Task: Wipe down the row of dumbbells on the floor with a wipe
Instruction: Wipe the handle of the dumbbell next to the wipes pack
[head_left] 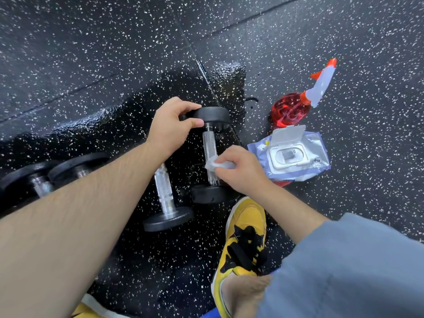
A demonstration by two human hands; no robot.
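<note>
A row of black dumbbells with knurled steel handles lies on the speckled rubber floor. My left hand [172, 125] grips the far head of the rightmost dumbbell [210, 138]. My right hand [241, 171] presses a crumpled white wipe [214, 165] against that dumbbell's handle, near its lower end. A second dumbbell [166, 198] lies just to its left, partly under my left forearm. Two more dumbbells [57, 173] sit at the far left, half hidden by the arm.
An open pack of wipes [291, 154] lies right of the dumbbells, lid flipped up. A red spray bottle [296, 106] lies behind it. The floor [137, 106] around the dumbbells looks wet and dark. My yellow-and-black shoe [245, 239] stands near the closest dumbbell head.
</note>
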